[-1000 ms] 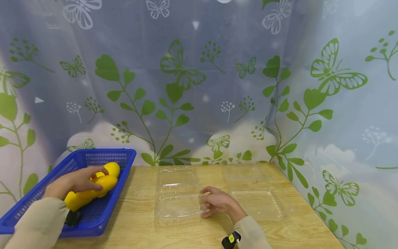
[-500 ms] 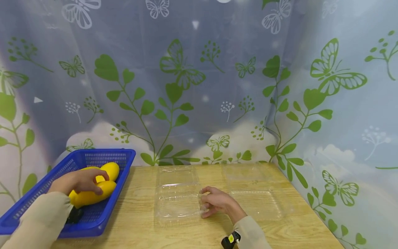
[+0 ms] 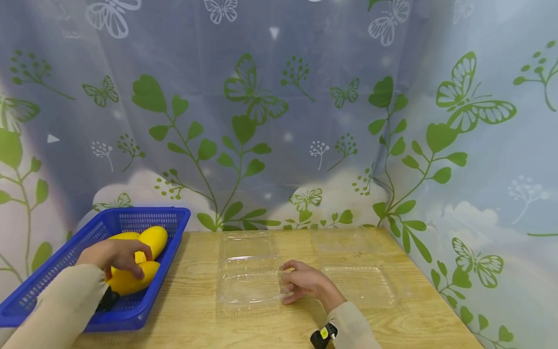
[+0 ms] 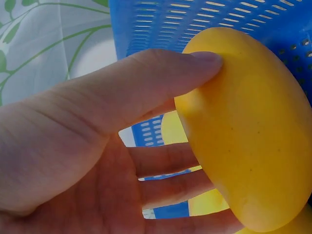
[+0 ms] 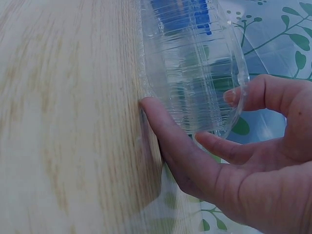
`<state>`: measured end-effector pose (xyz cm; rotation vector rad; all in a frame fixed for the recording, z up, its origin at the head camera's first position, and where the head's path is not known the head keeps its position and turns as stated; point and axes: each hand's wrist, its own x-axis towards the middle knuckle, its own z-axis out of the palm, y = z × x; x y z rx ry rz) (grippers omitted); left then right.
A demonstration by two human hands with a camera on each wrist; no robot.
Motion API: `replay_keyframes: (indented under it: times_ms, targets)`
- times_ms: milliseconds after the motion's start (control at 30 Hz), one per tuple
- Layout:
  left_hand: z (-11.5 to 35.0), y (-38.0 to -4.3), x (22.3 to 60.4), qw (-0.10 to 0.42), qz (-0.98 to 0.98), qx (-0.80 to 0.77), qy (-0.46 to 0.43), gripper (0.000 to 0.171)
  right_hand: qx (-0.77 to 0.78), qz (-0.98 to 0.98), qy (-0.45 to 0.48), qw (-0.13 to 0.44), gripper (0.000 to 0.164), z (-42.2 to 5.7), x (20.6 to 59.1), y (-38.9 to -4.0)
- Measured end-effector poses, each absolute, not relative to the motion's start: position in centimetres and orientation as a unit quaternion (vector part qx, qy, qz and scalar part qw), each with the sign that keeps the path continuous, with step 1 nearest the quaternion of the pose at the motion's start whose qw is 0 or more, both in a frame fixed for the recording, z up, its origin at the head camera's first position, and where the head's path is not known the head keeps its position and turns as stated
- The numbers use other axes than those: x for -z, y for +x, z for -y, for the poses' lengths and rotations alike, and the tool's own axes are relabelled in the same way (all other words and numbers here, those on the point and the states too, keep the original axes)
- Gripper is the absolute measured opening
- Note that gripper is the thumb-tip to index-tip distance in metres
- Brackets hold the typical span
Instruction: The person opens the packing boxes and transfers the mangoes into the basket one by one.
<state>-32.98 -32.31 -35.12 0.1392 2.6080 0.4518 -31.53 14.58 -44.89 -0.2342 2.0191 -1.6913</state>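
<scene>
Inside the blue basket, my left hand (image 3: pixel 115 254) is around a yellow mango (image 3: pixel 135 281). In the left wrist view the thumb presses on top of this mango (image 4: pixel 253 131), and the fingers reach underneath its near side. More yellow mangoes (image 3: pixel 156 240) lie beside and behind it. My right hand (image 3: pixel 305 282) pinches the right edge of a clear plastic clamshell box (image 3: pixel 250 291) on the table. Seen from the right wrist, the thumb is over the rim of the box (image 5: pixel 195 73) and the fingertips touch its side and underside.
The blue basket (image 3: pixel 172 252) stands at the table's left. A second clear plastic box (image 3: pixel 359 288) lies with its lid laid back, right of my right hand. Behind the wooden table (image 3: pixel 196 310) hangs a patterned curtain (image 3: pixel 279 145).
My left hand has drawn slightly right and toward me inside the basket, and the mango under it has shifted nearer. The right hand and the plastic box stay as they were.
</scene>
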Motion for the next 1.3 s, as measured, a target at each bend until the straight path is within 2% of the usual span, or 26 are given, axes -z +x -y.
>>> replay_keyframes:
  times_ms: [300,567,1300]
  targets:
    - [32.15,-32.88,35.41,0.254,-0.955,-0.149,0.037,0.047,0.62,-0.741,-0.084,0.245,0.056,-14.58,44.76,-31.46]
    - [32.55,-32.85,35.77,0.257,-0.955,-0.14,0.054,0.04,0.621,-0.738,-0.086,0.248,0.056,-14.5,44.66,-31.38]
    - [31.84,-32.67,35.12,0.263,-0.959,-0.105,0.028,0.052,0.621,-0.738,-0.085,0.249,0.057,-14.44,44.55,-31.25]
